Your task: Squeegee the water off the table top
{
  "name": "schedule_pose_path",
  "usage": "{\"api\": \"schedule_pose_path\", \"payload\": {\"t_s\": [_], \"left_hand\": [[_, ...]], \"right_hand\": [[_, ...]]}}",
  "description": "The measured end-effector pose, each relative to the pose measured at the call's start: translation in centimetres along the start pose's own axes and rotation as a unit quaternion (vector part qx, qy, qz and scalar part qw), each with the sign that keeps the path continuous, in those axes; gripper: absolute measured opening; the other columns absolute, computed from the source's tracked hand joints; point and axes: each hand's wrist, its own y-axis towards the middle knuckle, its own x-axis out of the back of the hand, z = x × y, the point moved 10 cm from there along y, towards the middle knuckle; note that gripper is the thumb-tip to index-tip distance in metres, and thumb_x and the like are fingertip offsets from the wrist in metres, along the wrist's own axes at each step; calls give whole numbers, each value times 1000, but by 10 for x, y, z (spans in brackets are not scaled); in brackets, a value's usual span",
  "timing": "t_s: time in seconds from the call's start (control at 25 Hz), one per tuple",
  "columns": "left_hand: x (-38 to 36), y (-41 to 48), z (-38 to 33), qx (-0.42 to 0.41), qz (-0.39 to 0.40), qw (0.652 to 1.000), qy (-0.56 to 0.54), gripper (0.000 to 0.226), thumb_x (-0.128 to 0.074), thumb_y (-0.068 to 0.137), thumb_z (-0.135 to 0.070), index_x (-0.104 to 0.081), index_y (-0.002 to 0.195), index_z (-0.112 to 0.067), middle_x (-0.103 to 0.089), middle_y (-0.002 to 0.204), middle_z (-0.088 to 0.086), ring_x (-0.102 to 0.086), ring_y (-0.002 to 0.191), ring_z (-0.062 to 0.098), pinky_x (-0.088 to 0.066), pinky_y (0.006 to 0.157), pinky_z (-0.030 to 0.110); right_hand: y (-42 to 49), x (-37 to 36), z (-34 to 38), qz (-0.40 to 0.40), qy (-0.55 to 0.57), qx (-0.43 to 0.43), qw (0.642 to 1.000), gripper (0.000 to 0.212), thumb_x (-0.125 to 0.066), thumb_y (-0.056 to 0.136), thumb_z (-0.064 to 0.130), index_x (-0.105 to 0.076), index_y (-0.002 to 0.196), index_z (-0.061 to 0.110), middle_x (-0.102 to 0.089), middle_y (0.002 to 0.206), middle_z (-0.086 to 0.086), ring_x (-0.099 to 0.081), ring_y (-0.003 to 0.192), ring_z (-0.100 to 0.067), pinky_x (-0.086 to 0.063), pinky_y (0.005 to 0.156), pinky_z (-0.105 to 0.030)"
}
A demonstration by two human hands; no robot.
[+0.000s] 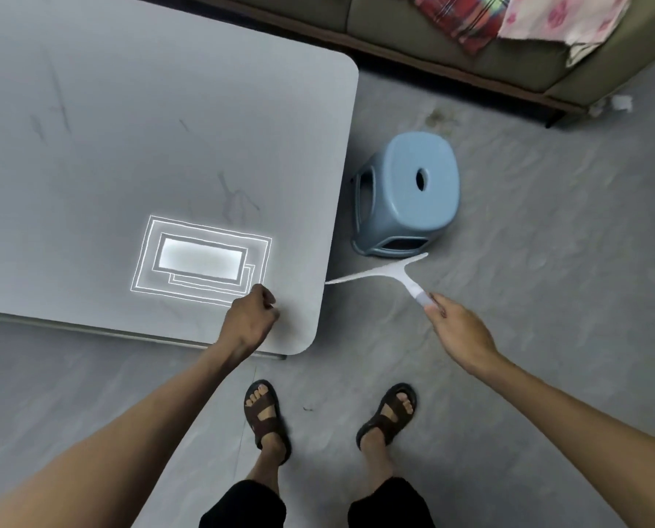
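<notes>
Grey desk [127, 146] filled the left, faint wet streaks mid-top. Blue stool [405, 196] stood right of it. White squeegee [386, 274] hung off the desk's right edge, blade running left-right, tip at the edge. Right hand [459, 329] pinched its handle; left hand [251, 320], loosely fisted, rested on the near corner.

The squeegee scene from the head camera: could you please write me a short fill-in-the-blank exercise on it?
1. The squeegee is held in the ____ hand.
2. Its blade is off the table, beyond the table's ____ edge.
3. The stool on the floor is ____ in colour.
4. The left hand rests on the ____.

Missing words: right; right; blue; table
</notes>
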Motion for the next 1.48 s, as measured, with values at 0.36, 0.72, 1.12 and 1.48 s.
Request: {"api": "schedule_pose_path", "payload": {"t_s": [0.36,0.72,1.12,1.48], "left_hand": [[-126,19,-177,41,215,939,-264,31,-67,87,-32,-60,96,-4,-68,90,16,-65,68,24,-52,62,28],[-245,183,-289,75,49,964,-250,16,-69,85,-11,-66,95,1,-69,78,11,-63,60,16,-57,68,30],[-273,210,-237,151,11,973,-174,30,-59,86,-16,-62,115,-13,-72,104,6,-67,92,20,-49,85,24],[-166,114,-238,124,-38,985,-113,32,-59,89,-24,-61,118,-13,-68,117,6,-64,105,22,-50,94,32]], "right_hand": [[105,-14,-9,206,513,-208,807,15,-53,97,10,-58,83,11,-54,71,-3,-48,60,-11,-37,55,-21],[357,40,-62,187,297,-44,935,19,-62,92,11,-54,74,13,-55,64,-8,-48,53,-16,-45,54,-29],[439,-9,-75,152,190,-29,970,17,-54,93,6,-58,107,-2,-60,91,-17,-55,63,-21,-48,60,-30],[308,33,16,301,-18,112,947,19,-48,83,2,-52,68,13,-61,78,-20,-57,63,-29,-47,60,-35]]}}
